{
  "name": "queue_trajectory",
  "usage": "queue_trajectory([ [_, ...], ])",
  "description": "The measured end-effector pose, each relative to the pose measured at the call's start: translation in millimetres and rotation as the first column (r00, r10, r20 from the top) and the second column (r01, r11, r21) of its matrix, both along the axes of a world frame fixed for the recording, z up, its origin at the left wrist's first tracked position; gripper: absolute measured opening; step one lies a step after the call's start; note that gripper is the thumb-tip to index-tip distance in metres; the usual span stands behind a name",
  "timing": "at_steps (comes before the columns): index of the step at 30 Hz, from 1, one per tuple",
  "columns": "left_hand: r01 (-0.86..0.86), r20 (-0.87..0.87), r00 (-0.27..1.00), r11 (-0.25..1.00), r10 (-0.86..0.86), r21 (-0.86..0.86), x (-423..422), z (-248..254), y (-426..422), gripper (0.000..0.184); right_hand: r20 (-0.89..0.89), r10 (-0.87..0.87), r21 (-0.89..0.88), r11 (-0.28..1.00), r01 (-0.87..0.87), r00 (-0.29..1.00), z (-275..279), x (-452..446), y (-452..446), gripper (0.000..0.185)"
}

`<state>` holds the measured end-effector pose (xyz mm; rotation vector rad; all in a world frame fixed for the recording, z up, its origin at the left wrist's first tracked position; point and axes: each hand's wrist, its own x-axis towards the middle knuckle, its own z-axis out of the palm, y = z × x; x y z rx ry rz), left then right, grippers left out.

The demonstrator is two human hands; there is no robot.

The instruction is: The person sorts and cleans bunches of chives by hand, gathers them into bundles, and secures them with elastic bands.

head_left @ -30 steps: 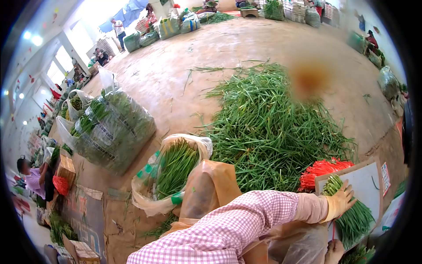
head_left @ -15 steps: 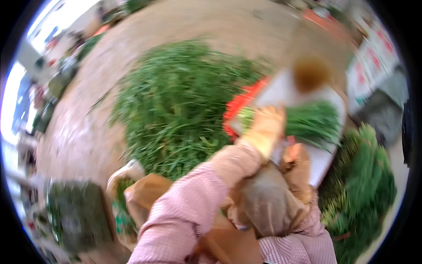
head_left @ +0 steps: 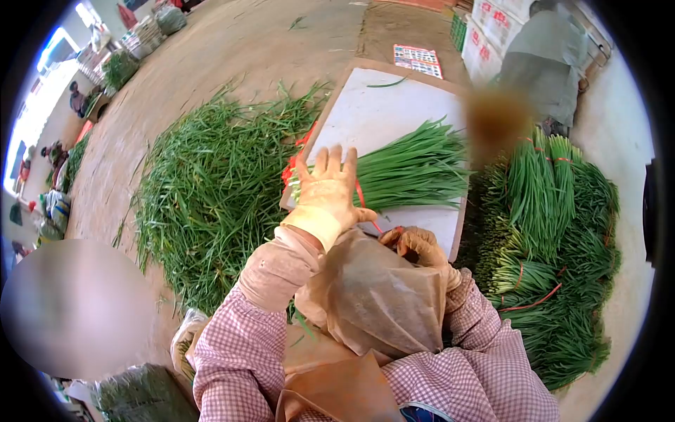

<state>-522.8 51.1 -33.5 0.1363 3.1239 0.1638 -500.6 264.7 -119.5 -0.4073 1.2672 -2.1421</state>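
Observation:
A bunch of green chives lies on a white board with a brown edge. My left hand, in a pale yellow glove, rests flat across the pale stem end, fingers spread, covering most of it. A thin red tie runs beside my thumb and down toward the board's near edge. There my right hand, in a stained glove, is closed with bent fingers at the end of the tie. Its fingertips are partly hidden. More red ties hang at the board's left edge.
A large heap of loose green leaves lies on the floor to the left. Tied bunches of chives are piled at right. White boxes and a grey-green cover stand behind. A printed sheet lies beyond the board.
The view has swung, so the board and bunch now appear farther left and sharper. My left hand's fingers are more spread over the stems; my right hand stays by the near edge.

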Motion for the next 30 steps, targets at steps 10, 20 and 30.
queue_trajectory([
  [10, 0.042, -0.106, 0.993, 0.997, -0.048, -0.058, -18.3, -25.0, -1.2, 0.097, -0.153, -0.309, 0.286, 0.895, 0.341, 0.939, 14.0, -21.2, 26.9, 0.017],
  [20, -0.297, -0.457, 0.870, 0.937, 0.186, -0.184, 154.8, 74.0, -110.2, 0.105, -0.336, -0.296, 0.180, 0.911, 0.370, 0.894, 98.4, -26.9, 4.8, 0.012],
  [30, -0.632, -0.582, 0.687, 0.753, 0.434, -0.185, 367.4, 57.4, -96.6, 0.090, -0.397, 0.273, 0.035, 0.959, -0.282, 0.877, 168.6, 56.3, -114.9, 0.015],
])
